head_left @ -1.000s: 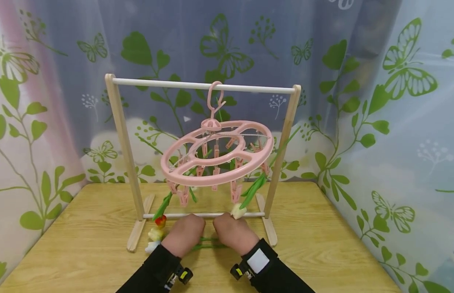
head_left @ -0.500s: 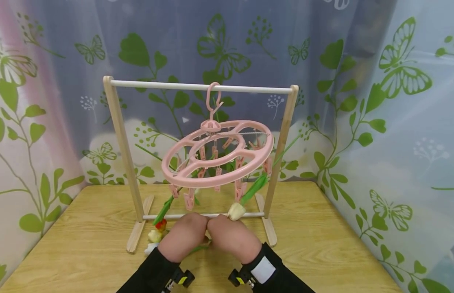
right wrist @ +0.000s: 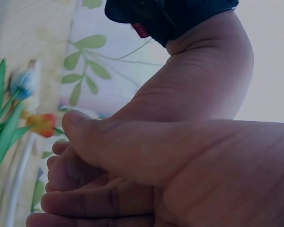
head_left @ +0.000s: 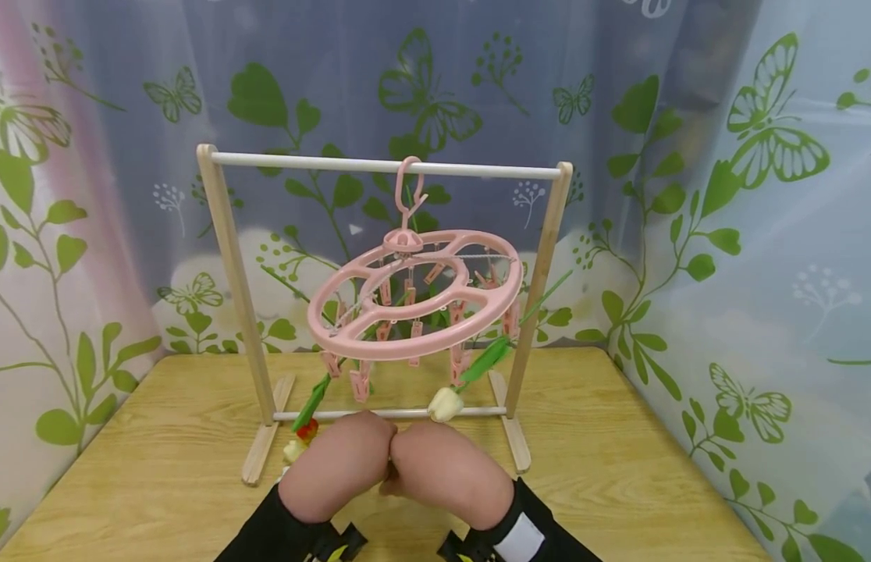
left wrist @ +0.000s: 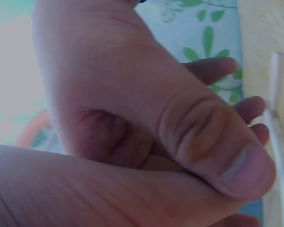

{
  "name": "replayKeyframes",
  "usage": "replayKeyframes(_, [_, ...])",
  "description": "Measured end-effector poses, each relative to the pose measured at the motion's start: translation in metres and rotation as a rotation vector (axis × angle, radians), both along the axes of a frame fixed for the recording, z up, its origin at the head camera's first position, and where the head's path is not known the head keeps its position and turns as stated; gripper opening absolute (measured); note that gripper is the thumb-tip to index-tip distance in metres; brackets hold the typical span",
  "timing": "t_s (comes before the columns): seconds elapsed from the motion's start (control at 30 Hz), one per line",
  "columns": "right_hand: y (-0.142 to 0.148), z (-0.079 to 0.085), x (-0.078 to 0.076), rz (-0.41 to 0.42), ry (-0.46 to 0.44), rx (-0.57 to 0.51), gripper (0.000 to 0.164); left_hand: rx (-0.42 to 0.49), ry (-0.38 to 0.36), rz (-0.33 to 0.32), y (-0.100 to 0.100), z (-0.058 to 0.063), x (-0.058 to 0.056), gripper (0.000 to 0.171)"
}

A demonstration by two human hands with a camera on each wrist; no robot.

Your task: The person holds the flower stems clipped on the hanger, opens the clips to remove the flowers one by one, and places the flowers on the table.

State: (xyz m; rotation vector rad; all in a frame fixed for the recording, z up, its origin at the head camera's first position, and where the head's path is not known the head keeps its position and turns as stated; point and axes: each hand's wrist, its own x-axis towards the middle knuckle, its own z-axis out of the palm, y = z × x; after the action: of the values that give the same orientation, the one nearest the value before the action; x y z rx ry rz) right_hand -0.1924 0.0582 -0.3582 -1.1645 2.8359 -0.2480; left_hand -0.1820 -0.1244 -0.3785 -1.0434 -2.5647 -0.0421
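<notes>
My left hand (head_left: 340,467) and right hand (head_left: 453,472) meet low in front of the drying rack, touching each other, with no object visible in them. In the left wrist view the right hand's thumb (left wrist: 248,172) lies across the left hand (left wrist: 85,194), whose fingers are mostly hidden. In the right wrist view the right hand (right wrist: 146,156) has its fingers together and loosely bent. Above hangs a round pink clip hanger (head_left: 414,343). A white tulip (head_left: 446,404) with green leaves hangs head down from its right side.
The hanger hooks on the white top bar of a wooden rack (head_left: 232,257). On the table (head_left: 618,468), left of the hands, lie an orange-red tulip (head_left: 307,431) and a pale yellow tulip (head_left: 293,450). A blue tulip (right wrist: 22,85) shows in the right wrist view. Patterned curtains stand behind.
Both hands came together and turned, drawing slightly nearer to me. Green stems seen between them earlier are now hidden. The hanging white tulip swung slightly left.
</notes>
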Motion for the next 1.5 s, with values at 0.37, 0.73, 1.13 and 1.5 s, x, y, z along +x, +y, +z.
replayKeyframes(0.37, [0.008, 0.033, 0.014, 0.017, -0.132, -0.024, 0.016, 0.090, -0.483, 0.253, 0.020, 0.054, 0.013, 0.008])
replayKeyframes(0.73, [0.045, 0.070, 0.023, -0.129, 0.150, -0.153, 0.028, 0.283, -0.103, 0.261, 0.013, 0.085, 0.045, 0.018])
replayKeyframes(1.13, [0.063, 0.080, 0.030, -0.310, 0.441, -0.374, 0.020, 0.562, 0.475, 0.103, 0.009, 0.080, 0.029, 0.038])
replayKeyframes(1.5, [0.069, 0.079, 0.020, -0.328, 0.578, -0.480, 0.026, 0.585, 0.515, 0.134, 0.005, 0.073, 0.011, 0.036])
